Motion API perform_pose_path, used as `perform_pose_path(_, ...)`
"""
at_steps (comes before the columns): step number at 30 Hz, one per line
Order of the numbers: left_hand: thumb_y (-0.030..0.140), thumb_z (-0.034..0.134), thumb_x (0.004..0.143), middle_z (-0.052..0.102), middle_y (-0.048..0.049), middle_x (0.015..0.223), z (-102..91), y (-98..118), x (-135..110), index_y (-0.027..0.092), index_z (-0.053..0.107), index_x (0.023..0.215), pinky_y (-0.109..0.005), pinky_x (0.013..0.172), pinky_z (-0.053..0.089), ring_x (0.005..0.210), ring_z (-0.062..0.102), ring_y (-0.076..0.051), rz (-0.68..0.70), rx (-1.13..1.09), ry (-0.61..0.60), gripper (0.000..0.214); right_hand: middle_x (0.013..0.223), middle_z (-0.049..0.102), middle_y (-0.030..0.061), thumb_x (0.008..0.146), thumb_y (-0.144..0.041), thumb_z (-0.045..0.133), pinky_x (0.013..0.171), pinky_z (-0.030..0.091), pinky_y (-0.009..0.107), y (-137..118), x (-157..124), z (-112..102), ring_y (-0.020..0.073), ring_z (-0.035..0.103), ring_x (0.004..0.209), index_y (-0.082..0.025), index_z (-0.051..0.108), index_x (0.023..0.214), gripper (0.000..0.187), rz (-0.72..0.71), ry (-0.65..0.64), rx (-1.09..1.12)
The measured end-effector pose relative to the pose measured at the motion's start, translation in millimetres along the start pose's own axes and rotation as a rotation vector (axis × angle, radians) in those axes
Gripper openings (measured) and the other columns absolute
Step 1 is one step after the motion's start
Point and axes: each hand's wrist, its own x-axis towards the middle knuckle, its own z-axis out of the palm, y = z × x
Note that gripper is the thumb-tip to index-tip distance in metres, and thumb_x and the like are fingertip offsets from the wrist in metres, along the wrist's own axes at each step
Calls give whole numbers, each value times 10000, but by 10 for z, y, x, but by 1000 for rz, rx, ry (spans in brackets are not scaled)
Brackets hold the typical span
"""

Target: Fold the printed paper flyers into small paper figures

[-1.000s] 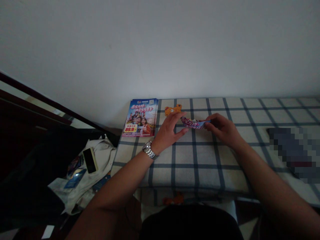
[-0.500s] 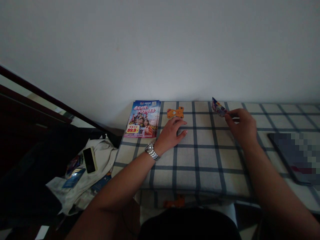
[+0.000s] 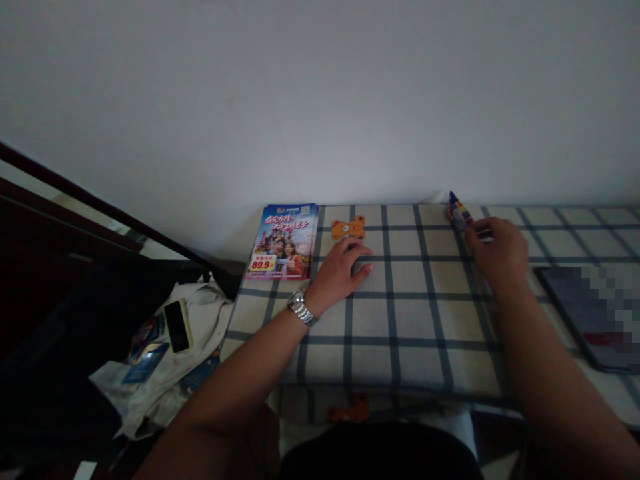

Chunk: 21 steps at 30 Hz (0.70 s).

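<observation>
My right hand (image 3: 499,257) pinches the lower corner of a small folded paper (image 3: 459,212), printed in blue, purple and yellow. The paper stands tilted up near the table's back edge, its tip close to the wall. Loosely spread on the checked tablecloth (image 3: 415,320), my left hand (image 3: 340,270) holds nothing. Just beyond its fingers lies an orange bear figure (image 3: 349,227), flat on the cloth. A stack of printed flyers (image 3: 283,241) is to the left of that hand, at the table's back left corner.
A dark tablet-like device (image 3: 590,320) lies at the table's right. Left of the table, a phone (image 3: 178,325) rests on a pale cloth (image 3: 200,313) among glossy packets. A plain wall (image 3: 320,100) rises behind the table.
My right hand has shifted a little to the right with the folded paper, which now stands more upright. My left hand stays nearly where it was.
</observation>
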Motion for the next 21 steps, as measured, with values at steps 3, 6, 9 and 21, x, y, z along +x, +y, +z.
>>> perform_pose_path(3, 298, 676, 1006, 570, -88, 1349, -11, 4, -3, 234, 664, 1246, -520, 1171, 494, 1313, 575, -252, 2, 1, -1, 249, 888, 672, 84, 866, -258, 738, 724, 446, 373, 2, -10, 17, 192, 580, 655, -209, 692, 950, 108, 21, -6, 32)
perform_pose_path(6, 293, 678, 1003, 568, -90, 1352, -18, 9, -6, 236, 666, 1237, -527, 1172, 493, 1323, 570, -259, 5, 7, -9, 241, 917, 653, 79, 856, -275, 763, 734, 454, 368, -25, -23, 0, 194, 582, 675, -215, 700, 1022, 188, 25, 7, 47)
perform_pose_path(9, 293, 682, 998, 564, -93, 1356, -18, 7, -9, 233, 664, 1235, -528, 1173, 494, 1320, 571, -261, 9, 10, -8, 244, 897, 612, 70, 858, -310, 775, 798, 459, 377, -92, -39, -53, 229, 590, 781, -227, 707, 1091, 256, -11, 66, 25)
perform_pose_path(21, 283, 687, 993, 559, -96, 1381, -23, 16, -11, 243, 671, 1245, -537, 1184, 485, 1345, 562, -271, 3, 20, -22, 256, 901, 667, 63, 971, -361, 639, 709, 546, 382, -535, -209, 43, 220, 633, 753, -224, 715, 1037, 170, -314, -226, 254)
